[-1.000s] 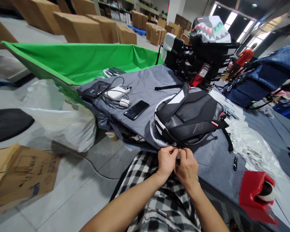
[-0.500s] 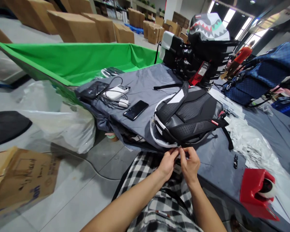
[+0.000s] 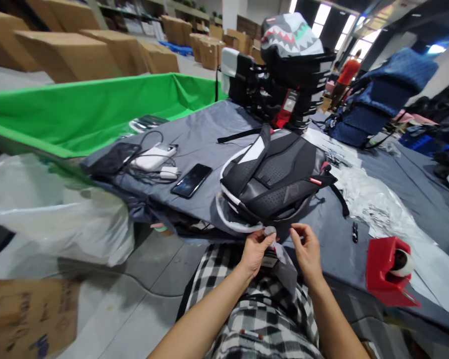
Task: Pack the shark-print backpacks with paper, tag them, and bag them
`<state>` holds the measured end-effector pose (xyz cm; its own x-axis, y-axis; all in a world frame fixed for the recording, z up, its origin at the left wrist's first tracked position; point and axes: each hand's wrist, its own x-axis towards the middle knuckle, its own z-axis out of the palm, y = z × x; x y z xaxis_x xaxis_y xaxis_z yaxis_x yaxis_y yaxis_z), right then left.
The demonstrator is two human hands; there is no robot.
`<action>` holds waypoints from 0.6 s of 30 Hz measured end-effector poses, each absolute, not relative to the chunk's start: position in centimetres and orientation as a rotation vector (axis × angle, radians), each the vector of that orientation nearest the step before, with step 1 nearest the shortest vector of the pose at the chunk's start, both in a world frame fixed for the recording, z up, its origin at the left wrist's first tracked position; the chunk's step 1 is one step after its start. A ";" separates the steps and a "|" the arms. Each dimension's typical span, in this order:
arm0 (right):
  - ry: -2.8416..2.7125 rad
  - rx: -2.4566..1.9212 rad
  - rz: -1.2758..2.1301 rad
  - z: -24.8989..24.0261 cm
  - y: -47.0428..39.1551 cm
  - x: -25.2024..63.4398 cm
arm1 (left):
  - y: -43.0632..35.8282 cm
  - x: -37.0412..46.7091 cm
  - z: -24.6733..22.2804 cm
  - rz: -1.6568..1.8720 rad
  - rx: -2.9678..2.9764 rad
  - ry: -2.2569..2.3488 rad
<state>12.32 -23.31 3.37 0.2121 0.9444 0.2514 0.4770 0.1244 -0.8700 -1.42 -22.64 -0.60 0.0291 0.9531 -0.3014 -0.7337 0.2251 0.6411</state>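
Observation:
A black and grey backpack (image 3: 275,174) with white edging lies on the grey-covered table (image 3: 194,129), straps facing up. At its near edge my left hand (image 3: 256,252) pinches a piece of whitish, translucent material (image 3: 285,267) that hangs down over the checkered clothing. My right hand (image 3: 306,249) is just to the right, apart from that material, its thumb and forefinger separated with nothing visible between them. A black phone (image 3: 191,180) lies left of the backpack.
A red tape dispenser (image 3: 383,269) and a small black tool (image 3: 354,232) are at the right. Behind stand stacked backpacks (image 3: 292,65). White plastic bags (image 3: 374,199) lie beyond the tool. Left are a power bank (image 3: 153,157) with cables and a green-lined bin (image 3: 97,109). A person stands far back.
My hands, together at the backpack's edge before, are now apart. The right has moved right and opened, and the whitish material now hangs from the left. The camera view has shifted.

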 end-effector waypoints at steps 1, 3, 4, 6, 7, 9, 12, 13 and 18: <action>-1.365 -1.543 0.528 3.7 -24.1 14.2 | -22.7 -1.3 -0.6 1.336 0.350 0.801; -1.262 -1.662 0.351 4.6 -26.2 18.7 | -22.9 -1.2 -0.6 1.327 0.335 0.872; -1.205 -1.732 0.248 5.1 -27.5 21.2 | -23.0 -1.1 -0.7 1.325 0.321 0.919; -1.081 -1.871 0.032 6.1 -30.3 26.3 | -23.2 -1.1 -0.9 1.325 0.288 1.018; -1.017 -1.943 -0.062 6.6 -31.6 28.7 | -23.2 -1.1 -1.1 1.323 0.280 1.057; -0.887 -2.079 -0.172 7.3 -34.0 33.0 | -22.9 -1.1 -1.3 1.324 0.289 1.133; -0.756 -2.194 -0.124 7.1 -36.1 37.2 | -22.7 -1.1 -1.2 1.283 0.325 1.239; -0.739 -2.199 -0.077 6.7 -36.4 37.8 | -22.8 -1.1 -1.1 1.262 0.331 1.265; -0.725 -2.142 0.128 5.0 -35.6 37.9 | -23.1 -1.2 -0.6 1.263 0.362 1.288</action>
<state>37.92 -35.62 4.97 0.8265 0.5402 0.1583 0.4532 -0.4717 -0.7564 -1.23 -23.06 -0.64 -0.2168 0.8363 -0.5036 -0.4874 0.3543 0.7981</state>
